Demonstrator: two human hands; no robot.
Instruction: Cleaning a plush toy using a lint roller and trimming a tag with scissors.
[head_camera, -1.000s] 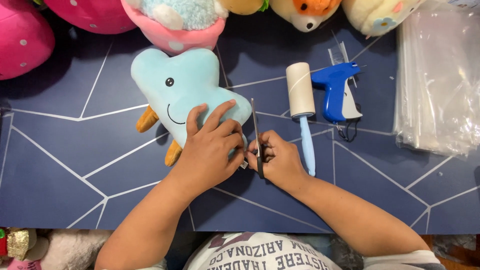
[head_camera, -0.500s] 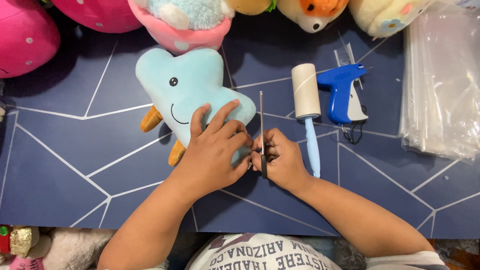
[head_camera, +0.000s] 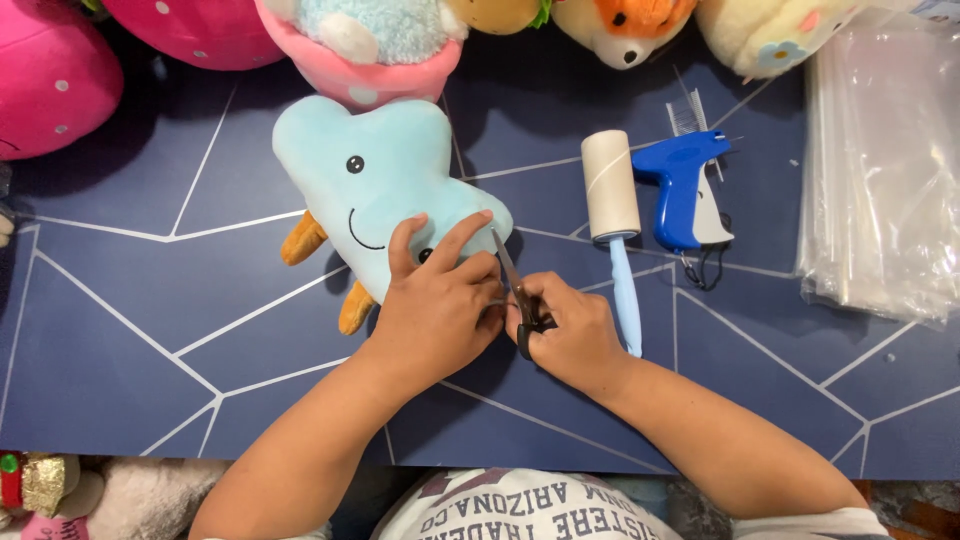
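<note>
A light blue plush toy (head_camera: 380, 185) with a smiling face and orange feet lies on the dark blue mat (head_camera: 150, 330). My left hand (head_camera: 435, 305) presses down on its lower right part, fingers spread over the fabric. My right hand (head_camera: 565, 330) grips small black-handled scissors (head_camera: 512, 285), their blades pointing up toward the toy's right edge, close beside my left fingers.
A lint roller (head_camera: 612, 205) with a light blue handle and a blue tagging gun (head_camera: 685, 190) lie right of the toy. A stack of clear plastic bags (head_camera: 885, 170) fills the right side. Other plush toys (head_camera: 370, 45) line the far edge; more sit at the lower left (head_camera: 60, 495).
The scissors have tilted, their tips now leaning left toward the toy's edge. My left hand still presses on the plush toy, its fingers slightly shifted.
</note>
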